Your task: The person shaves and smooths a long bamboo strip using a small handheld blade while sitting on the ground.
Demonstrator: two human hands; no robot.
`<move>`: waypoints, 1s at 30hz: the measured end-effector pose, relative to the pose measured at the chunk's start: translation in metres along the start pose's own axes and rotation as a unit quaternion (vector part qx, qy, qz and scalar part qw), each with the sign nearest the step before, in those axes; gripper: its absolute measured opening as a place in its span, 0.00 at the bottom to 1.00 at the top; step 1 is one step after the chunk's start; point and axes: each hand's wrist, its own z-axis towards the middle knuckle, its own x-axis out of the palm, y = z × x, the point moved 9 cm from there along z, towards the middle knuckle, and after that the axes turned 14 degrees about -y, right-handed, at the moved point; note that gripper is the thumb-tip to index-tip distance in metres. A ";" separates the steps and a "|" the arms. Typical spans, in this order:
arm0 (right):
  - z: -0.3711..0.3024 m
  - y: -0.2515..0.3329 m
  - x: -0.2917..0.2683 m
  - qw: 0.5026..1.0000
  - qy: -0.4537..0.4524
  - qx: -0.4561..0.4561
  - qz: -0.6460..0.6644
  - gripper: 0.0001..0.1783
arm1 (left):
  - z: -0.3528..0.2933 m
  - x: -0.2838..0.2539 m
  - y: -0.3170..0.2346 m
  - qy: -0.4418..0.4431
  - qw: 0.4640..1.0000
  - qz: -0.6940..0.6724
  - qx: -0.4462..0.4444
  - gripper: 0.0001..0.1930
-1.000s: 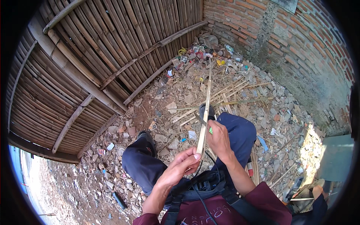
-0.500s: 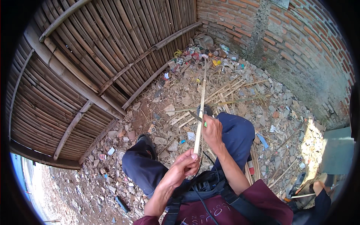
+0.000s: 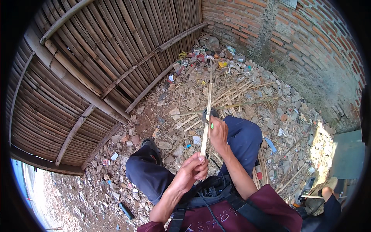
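Note:
A long, pale bamboo strip (image 3: 205, 141) points away from me between my legs, its far end over the littered ground. My left hand (image 3: 191, 170) is closed around its near end, thumb on top. Further along, my right hand (image 3: 219, 133) is closed on a knife (image 3: 212, 126) and rests against the strip's right side. A bit of green shows at the knife's handle. Its blade is hard to make out against the strip. Beyond the right hand, my shoe (image 3: 210, 113) is partly hidden behind the strip.
Split bamboo strips (image 3: 239, 92) lie crossed on stony ground ahead. A bamboo wall (image 3: 127, 42) stands left, a brick wall (image 3: 305, 42) right. Another person's hand (image 3: 327, 192) holds a strip at lower right. A black cable (image 3: 210, 210) hangs down my front.
My right hand has shifted slightly toward me and left along the strip. The dark blade, angled out to the left before, now barely shows. The left hand has moved slightly right.

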 end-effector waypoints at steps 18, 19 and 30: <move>-0.036 -0.060 0.048 0.910 0.222 0.195 0.291 0.18 | 0.032 0.004 0.009 0.026 0.995 0.091 -0.039 0.11; -0.038 -0.066 0.050 0.911 0.219 0.195 0.289 0.18 | 0.033 0.007 0.010 0.042 0.995 0.086 -0.038 0.12; -0.006 -0.026 -0.006 0.996 0.047 0.002 0.081 0.08 | 0.025 0.021 0.013 0.077 0.993 0.058 -0.068 0.15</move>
